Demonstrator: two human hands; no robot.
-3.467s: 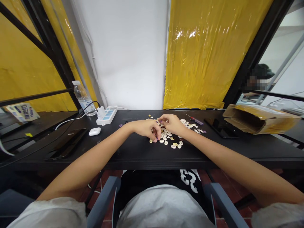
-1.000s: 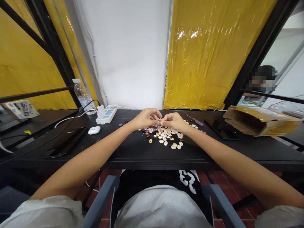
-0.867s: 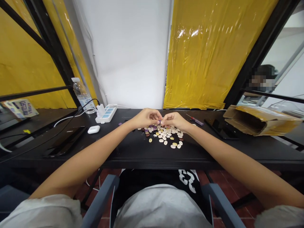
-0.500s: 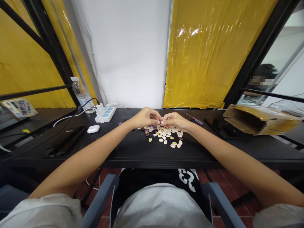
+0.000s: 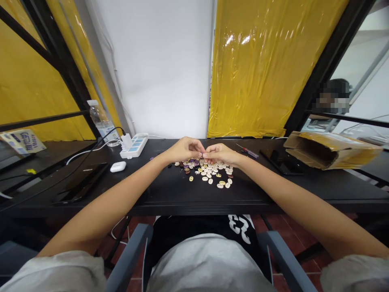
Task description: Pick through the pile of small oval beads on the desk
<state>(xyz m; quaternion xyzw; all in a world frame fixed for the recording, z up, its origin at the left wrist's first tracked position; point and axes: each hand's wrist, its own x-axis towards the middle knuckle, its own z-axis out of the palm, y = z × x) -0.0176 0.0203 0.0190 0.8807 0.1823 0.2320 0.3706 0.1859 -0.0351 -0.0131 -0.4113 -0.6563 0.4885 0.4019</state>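
Note:
Over a pile of small oval pieces (image 5: 209, 175), my left hand (image 5: 187, 149) and my right hand (image 5: 220, 154) meet fingertip to fingertip. Both are closed in a pinch, and what lies between the fingertips is mostly hidden; a trace of purple shows there. Most pieces in the pile are cream-coloured, with purple and dark brown ones toward the left. A yellow piece (image 5: 191, 178) lies a little apart at the front left of the pile.
On the black table (image 5: 170, 194), left, are a white earphone case (image 5: 118, 166), a power strip (image 5: 135, 147), a bottle (image 5: 103, 121) and a dark tablet (image 5: 82, 182). Right are a screwdriver (image 5: 251, 153), a dark phone (image 5: 281, 162) and an open cardboard box (image 5: 331, 150). A person sits beyond.
The whole view has shifted slightly. My hands stay together over the pile, and the purple between the fingertips shows less than before.

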